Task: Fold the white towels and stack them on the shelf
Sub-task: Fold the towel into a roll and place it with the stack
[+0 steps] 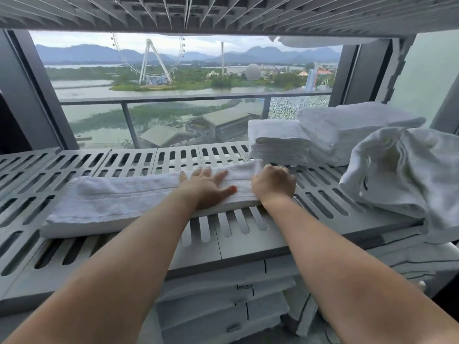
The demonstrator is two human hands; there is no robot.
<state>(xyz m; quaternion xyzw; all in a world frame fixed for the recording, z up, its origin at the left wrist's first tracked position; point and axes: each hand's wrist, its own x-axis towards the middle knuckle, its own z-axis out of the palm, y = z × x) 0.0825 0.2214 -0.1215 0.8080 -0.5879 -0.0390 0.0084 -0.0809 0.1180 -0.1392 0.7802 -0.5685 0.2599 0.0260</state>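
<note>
A white towel (119, 202), folded into a long strip, lies across the grey slotted shelf (37, 175). My left hand (208, 187) rests flat on its right part, fingers spread. My right hand (274, 186) curls over the towel's right end, fingers tucked at the edge. Behind the right hand stands a stack of folded white towels (278, 142), with a bigger folded pile (347, 130) beside it. A crumpled, unfolded white towel (402, 170) sits at the shelf's right end.
Another slotted shelf (223, 13) hangs close overhead. Folded linens (223, 299) lie on the level below. Behind the shelf is a window with a balcony railing (173, 99). Bare shelf surface stretches to the left and front.
</note>
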